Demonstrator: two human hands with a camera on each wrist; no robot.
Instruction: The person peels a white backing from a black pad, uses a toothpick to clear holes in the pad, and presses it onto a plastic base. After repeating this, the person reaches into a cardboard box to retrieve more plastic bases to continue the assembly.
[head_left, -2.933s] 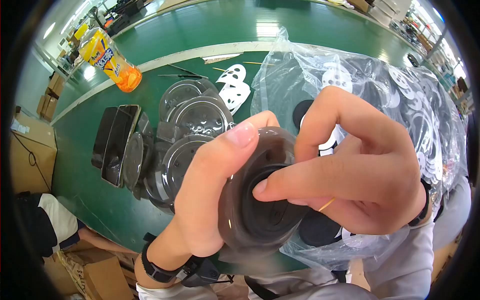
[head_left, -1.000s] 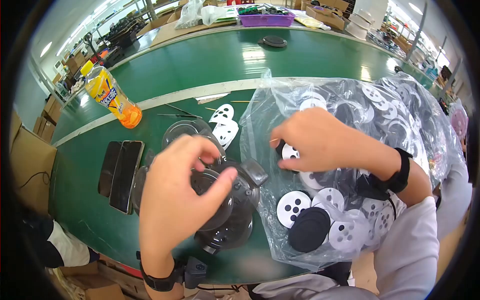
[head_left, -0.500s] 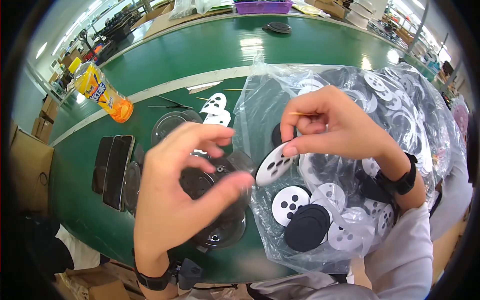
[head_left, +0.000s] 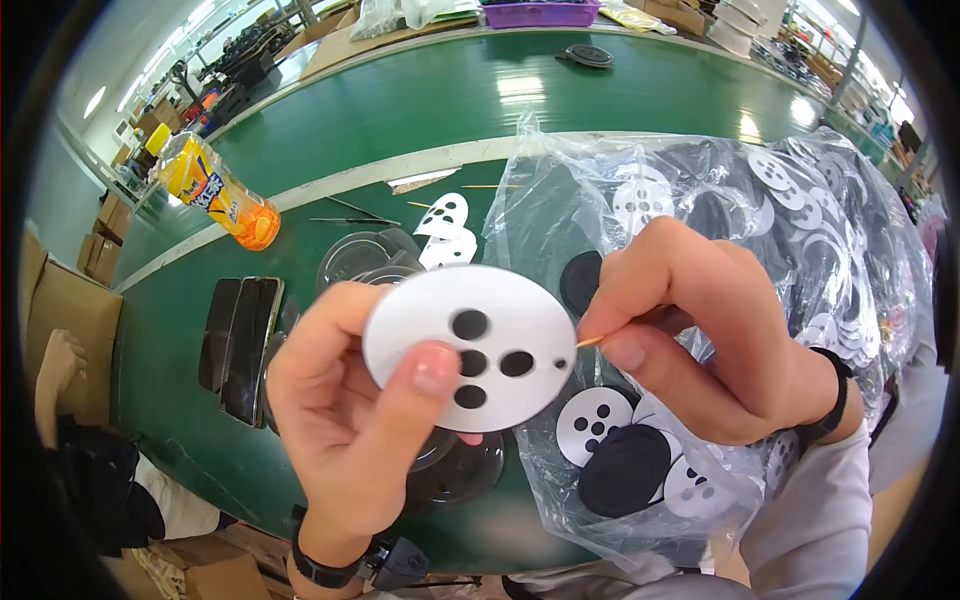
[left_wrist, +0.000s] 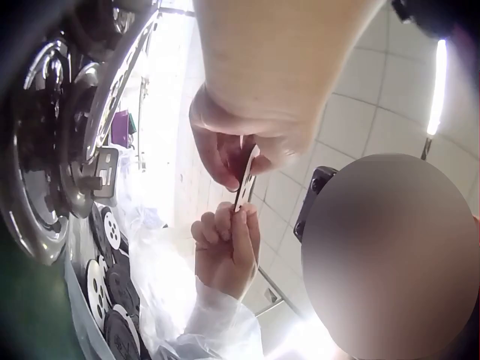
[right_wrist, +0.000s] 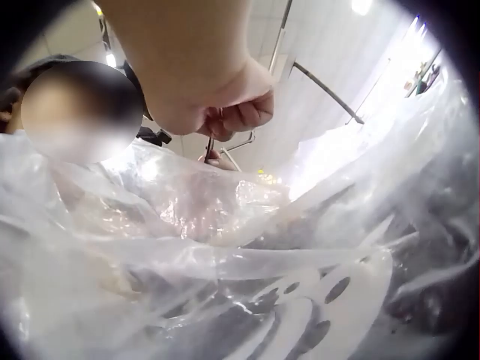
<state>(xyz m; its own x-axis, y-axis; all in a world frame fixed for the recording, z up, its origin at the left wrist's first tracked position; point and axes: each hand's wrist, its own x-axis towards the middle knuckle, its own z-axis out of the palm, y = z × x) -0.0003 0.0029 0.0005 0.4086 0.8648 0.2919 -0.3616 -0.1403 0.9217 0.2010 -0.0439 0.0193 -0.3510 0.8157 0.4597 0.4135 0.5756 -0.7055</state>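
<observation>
In the head view my left hand [head_left: 345, 430] pinches a white round disc [head_left: 520, 300] with black spots, thumb on its white face and fingers behind. At the disc's right edge, beside a small hole, my right hand [head_left: 715, 340] pinches a thin wooden toothpick [head_left: 589, 342] between thumb and forefinger. The left wrist view shows the disc [left_wrist: 248, 176] edge-on, white on one side and dark on the other, between both hands. Below the hands lie clear smoky plastic lids [head_left: 465, 475], partly hidden by my left hand.
A clear plastic bag [head_left: 540, 200] of white discs covers the right side, with black discs [head_left: 625, 470] near its front. To the left are two phones [head_left: 250, 350] and an orange drink bottle [head_left: 215, 190]. Tweezers [head_left: 355, 215] and white cut-outs [head_left: 445, 230] lie behind the lids.
The smoky lid held earlier has been put down. My right hand has picked up a spotted disc from the bag and brought it left; my left hand now holds it.
</observation>
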